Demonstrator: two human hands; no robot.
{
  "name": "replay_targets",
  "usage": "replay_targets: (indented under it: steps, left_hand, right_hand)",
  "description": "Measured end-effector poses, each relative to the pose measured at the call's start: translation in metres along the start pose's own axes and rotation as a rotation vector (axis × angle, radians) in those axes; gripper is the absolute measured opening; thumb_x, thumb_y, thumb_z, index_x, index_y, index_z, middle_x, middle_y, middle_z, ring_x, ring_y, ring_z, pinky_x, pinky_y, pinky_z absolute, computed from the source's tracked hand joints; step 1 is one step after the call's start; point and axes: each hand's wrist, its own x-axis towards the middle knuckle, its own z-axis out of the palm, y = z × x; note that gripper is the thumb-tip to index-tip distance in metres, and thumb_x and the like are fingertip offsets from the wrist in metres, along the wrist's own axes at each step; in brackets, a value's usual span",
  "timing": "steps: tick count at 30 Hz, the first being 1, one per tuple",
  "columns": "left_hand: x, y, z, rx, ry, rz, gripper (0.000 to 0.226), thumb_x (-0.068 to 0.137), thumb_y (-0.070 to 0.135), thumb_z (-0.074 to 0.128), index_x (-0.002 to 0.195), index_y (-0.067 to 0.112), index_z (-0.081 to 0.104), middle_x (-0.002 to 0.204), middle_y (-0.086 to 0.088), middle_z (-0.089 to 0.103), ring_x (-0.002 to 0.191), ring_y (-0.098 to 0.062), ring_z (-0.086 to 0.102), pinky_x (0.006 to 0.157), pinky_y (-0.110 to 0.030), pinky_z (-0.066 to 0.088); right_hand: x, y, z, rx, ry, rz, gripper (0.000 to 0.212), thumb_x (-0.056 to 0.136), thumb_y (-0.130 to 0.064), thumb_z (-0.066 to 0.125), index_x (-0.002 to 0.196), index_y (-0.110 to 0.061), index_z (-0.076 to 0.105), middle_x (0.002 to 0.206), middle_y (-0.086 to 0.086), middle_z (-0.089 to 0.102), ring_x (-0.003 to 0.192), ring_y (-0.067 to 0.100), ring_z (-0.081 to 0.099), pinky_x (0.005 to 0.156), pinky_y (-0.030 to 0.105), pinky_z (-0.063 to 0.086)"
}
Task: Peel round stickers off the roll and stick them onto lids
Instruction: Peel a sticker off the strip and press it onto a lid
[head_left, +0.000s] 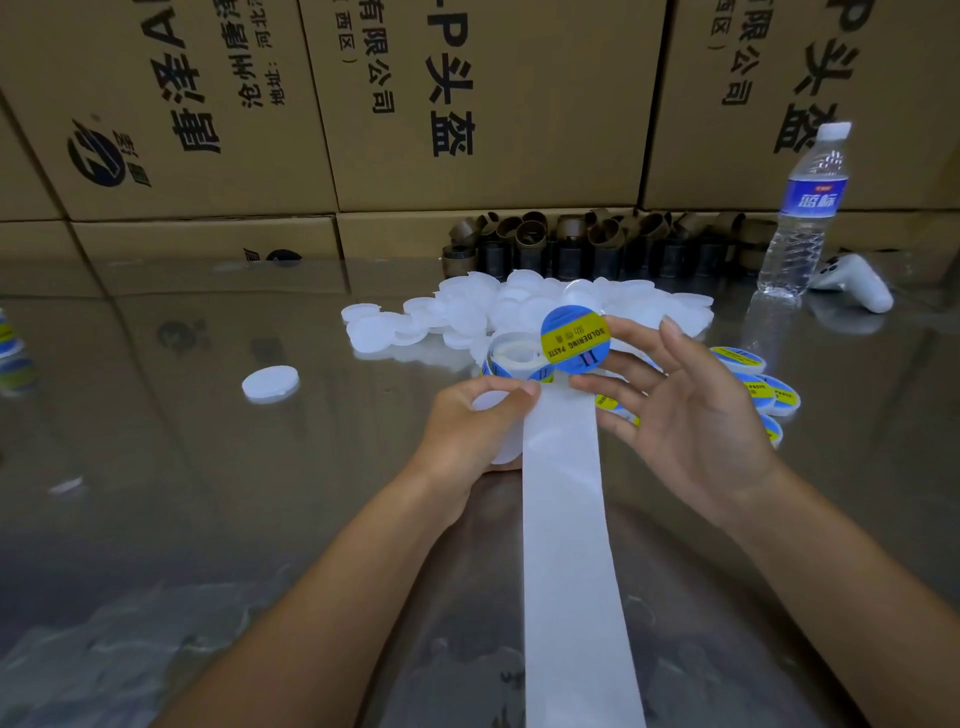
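Just above the middle of the frame, a round sticker (575, 339) clings to the index and middle fingertips of the right hand (685, 410). It is blue with a yellow band printed "SOLDERING PASTE". That hand is wide open, palm up, its fingers spread and nearly straight. To its left, the left hand (467, 426) curls its fingers and thumb round a plain white lid (504, 447). Between the hands sits the small sticker roll (511, 358), and its bare white backing strip (566, 519) runs down to the bottom edge. A heap of white lids (519, 306) lies just behind the roll on the shiny metal table (156, 467). Lids already stickered (769, 384) show at centre right, partly behind the right hand. A water bottle (802, 218) stands at upper right.
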Motion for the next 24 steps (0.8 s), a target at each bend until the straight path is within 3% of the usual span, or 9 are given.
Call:
replay_targets:
  steps: [4,6,10,12,15,19,22,24]
  left_hand:
    - [0.0,0.002,-0.002,-0.03,0.031,-0.011,0.013,0.085,0.021,0.071,0.086,0.009,0.065,0.083,-0.007,0.069,0.061,-0.011,0.066,0.06,-0.033,0.06]
    - [0.001,0.003,-0.003,-0.046,0.078,-0.013,0.013,0.084,0.02,0.072,0.081,0.011,0.064,0.08,-0.007,0.068,0.059,-0.012,0.066,0.065,-0.035,0.06]
    - [0.006,0.007,-0.007,-0.175,0.205,0.038,0.013,0.089,0.021,0.067,0.081,0.012,0.062,0.074,-0.004,0.068,0.055,-0.011,0.065,0.048,-0.024,0.054]
    - [0.004,0.014,-0.009,-0.431,0.099,0.021,0.011,0.09,0.02,0.062,0.085,0.01,0.061,0.072,-0.004,0.07,0.056,-0.015,0.066,0.048,-0.025,0.052]
    - [-0.004,0.022,-0.012,-0.729,-0.318,-0.108,0.028,0.077,0.036,0.061,0.081,0.009,0.067,0.079,-0.01,0.071,0.065,-0.024,0.069,0.053,-0.031,0.056]
    - [-0.007,0.013,-0.007,-0.567,-0.671,-0.187,0.053,0.079,0.054,0.049,0.088,0.007,0.071,0.091,-0.015,0.07,0.076,-0.03,0.069,0.071,-0.046,0.058]
    - [-0.005,0.006,-0.002,-0.38,-0.722,-0.207,0.06,0.082,0.06,0.039,0.103,0.009,0.064,0.094,-0.011,0.068,0.083,-0.027,0.068,0.08,-0.045,0.053]
    - [-0.004,0.004,-0.001,-0.308,-0.699,-0.213,0.057,0.082,0.06,0.038,0.099,0.011,0.061,0.093,-0.01,0.07,0.082,-0.026,0.068,0.08,-0.041,0.052]
  right_hand:
    - [0.001,0.001,0.0,0.008,0.013,0.012,0.04,0.076,-0.046,0.048,0.103,-0.022,0.066,0.098,0.003,0.072,0.093,0.02,0.068,0.087,0.032,0.047]
    - [0.001,0.001,0.001,0.019,0.01,0.017,0.041,0.076,-0.046,0.049,0.104,-0.021,0.065,0.098,0.004,0.072,0.093,0.021,0.068,0.085,0.03,0.047]
    - [0.001,0.001,0.001,0.037,0.002,0.027,0.041,0.075,-0.045,0.049,0.105,-0.02,0.064,0.098,0.003,0.071,0.093,0.021,0.068,0.078,0.026,0.05]
    - [0.001,0.0,0.002,0.044,0.0,0.03,0.042,0.076,-0.045,0.049,0.106,-0.02,0.064,0.098,0.003,0.071,0.09,0.019,0.069,0.072,0.023,0.052]
    - [0.001,0.001,0.001,0.023,0.002,0.037,0.043,0.077,-0.045,0.049,0.109,-0.021,0.063,0.097,0.0,0.071,0.088,0.015,0.068,0.071,0.022,0.051]
    - [0.002,0.003,-0.001,-0.069,0.0,0.021,0.05,0.077,-0.047,0.048,0.119,-0.023,0.06,0.107,-0.001,0.07,0.093,0.013,0.066,0.086,0.032,0.047]
    - [0.002,0.003,-0.001,-0.125,0.035,-0.003,0.053,0.072,-0.047,0.053,0.119,-0.025,0.061,0.107,-0.001,0.071,0.088,0.014,0.064,0.082,0.032,0.046]
    - [0.003,0.004,-0.002,-0.165,0.078,-0.01,0.044,0.076,-0.042,0.055,0.116,-0.027,0.063,0.103,-0.003,0.071,0.076,0.012,0.059,0.073,0.028,0.043]
